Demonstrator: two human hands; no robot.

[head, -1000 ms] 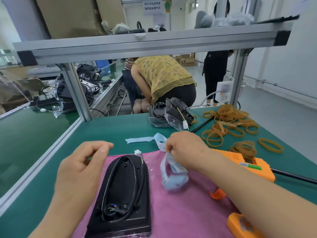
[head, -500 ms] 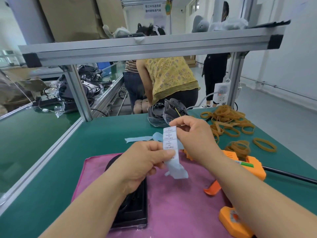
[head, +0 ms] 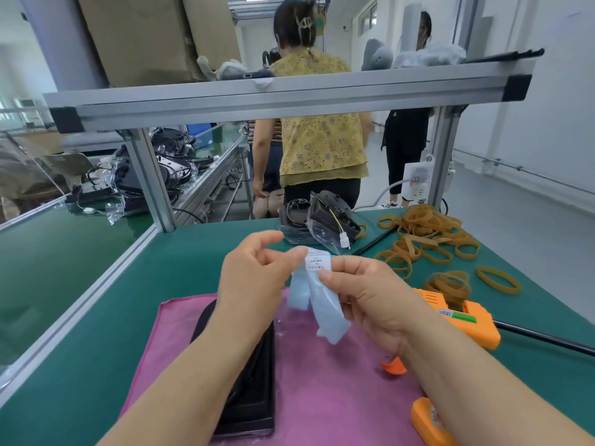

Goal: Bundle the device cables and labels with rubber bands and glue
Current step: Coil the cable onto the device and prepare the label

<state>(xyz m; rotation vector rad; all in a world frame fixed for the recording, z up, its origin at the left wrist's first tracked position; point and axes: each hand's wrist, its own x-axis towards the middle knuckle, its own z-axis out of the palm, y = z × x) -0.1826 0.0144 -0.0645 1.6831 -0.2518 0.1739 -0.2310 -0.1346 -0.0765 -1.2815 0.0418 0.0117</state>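
Above the pink cloth (head: pixel 325 400) I hold a pale blue label strip (head: pixel 325 304) with a white printed label at its top. My right hand (head: pixel 363 294) pinches the strip just under that label. My left hand (head: pixel 254 278) pinches the strip's upper left edge with thumb and forefinger. Under my left forearm, on the cloth, lies the black device (head: pixel 254 391) with its cable, mostly hidden. An orange glue gun (head: pixel 463 320) rests right of my right hand. Tan rubber bands (head: pixel 425 239) lie scattered at the back right.
A bagged black device (head: pixel 318 220) sits at the green table's far edge. An aluminium frame post (head: pixel 148 181) and crossbar (head: pixel 273 98) bound the bench. Two people stand behind it. A black cord (head: pixel 547 339) runs right from the glue gun.
Both hands lifted the label strip off the cloth and brought it up in front of me. My left hand left the device and now pinches the strip. The person behind stood up.
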